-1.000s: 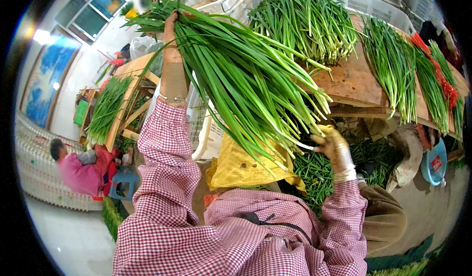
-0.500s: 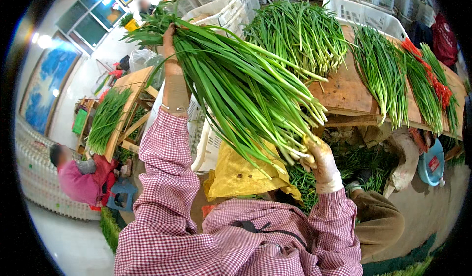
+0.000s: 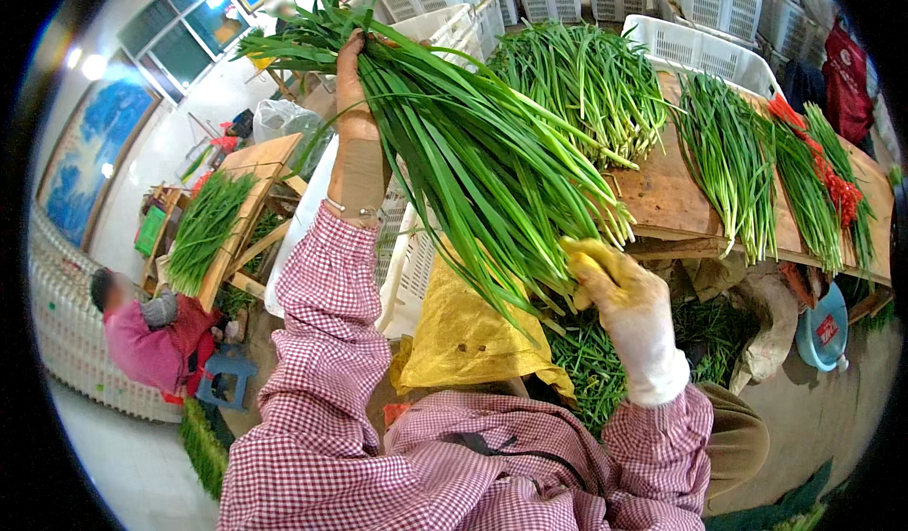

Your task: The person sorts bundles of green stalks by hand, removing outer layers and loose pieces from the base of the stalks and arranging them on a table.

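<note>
My left hand (image 3: pixel 352 58), bare, grips a big bundle of long green Chinese chives (image 3: pixel 482 162) by the leafy end, holding it up diagonally. My right hand (image 3: pixel 610 285), in a pale glove with yellow-stained fingers, is closed around some stalks at the white lower ends. Below the bundle lies a crumpled yellow sack (image 3: pixel 459 328). Beneath and right of it, loose greens (image 3: pixel 591 375) cover the ground. Beyond, a wooden board (image 3: pixel 648 200) carries a heap of chives (image 3: pixel 577 82), another pile (image 3: pixel 728 162) and bundles with red mesh strips (image 3: pixel 837 167).
A white crate (image 3: pixel 402 290) is behind the sack, with stacked crates (image 3: pixel 709 1) at the back. To the left, a person in pink (image 3: pixel 142 337) sits by a blue stool (image 3: pixel 229 380) and a chive-laden wooden bench (image 3: pixel 246 162). A blue basin (image 3: pixel 821 328) stands right.
My right hand moved leftward onto the bundle's white ends and closed there, its back now turned more toward me. My left hand still holds the leafy end.
</note>
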{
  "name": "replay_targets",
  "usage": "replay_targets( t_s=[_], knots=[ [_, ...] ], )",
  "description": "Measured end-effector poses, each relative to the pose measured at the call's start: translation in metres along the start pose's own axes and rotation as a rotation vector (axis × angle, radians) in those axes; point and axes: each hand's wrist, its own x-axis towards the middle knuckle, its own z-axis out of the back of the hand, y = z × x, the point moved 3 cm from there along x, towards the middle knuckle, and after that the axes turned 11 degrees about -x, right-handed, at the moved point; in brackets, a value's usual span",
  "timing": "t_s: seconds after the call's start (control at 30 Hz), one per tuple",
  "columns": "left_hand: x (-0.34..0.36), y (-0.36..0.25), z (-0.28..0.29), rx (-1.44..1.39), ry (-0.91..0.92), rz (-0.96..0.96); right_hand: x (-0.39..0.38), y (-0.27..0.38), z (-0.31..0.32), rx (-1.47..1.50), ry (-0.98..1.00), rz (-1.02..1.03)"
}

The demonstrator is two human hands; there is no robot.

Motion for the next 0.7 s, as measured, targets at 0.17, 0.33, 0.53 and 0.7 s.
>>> replay_targets(
  t_s=[0.17,0.33,0.53,0.7],
  knots=[
    [-0.007,0.012,-0.024,0.007,0.146,-0.008,0.03,0.017,-0.013,-0.223,-0.033,-0.012],
    [-0.006,0.0,-0.023,0.149,0.053,-0.072,0.038,0.008,-0.014,0.02,-0.024,0.108],
    [-0.016,0.002,-0.024,0.17,-0.058,-0.097,0.034,-0.009,-0.015,0.653,0.206,-0.121],
    [-0.002,-0.008,0.002,0.056,0.171,0.23,0.016,-0.039,-0.009,1.364,0.303,-0.1]
  ],
)
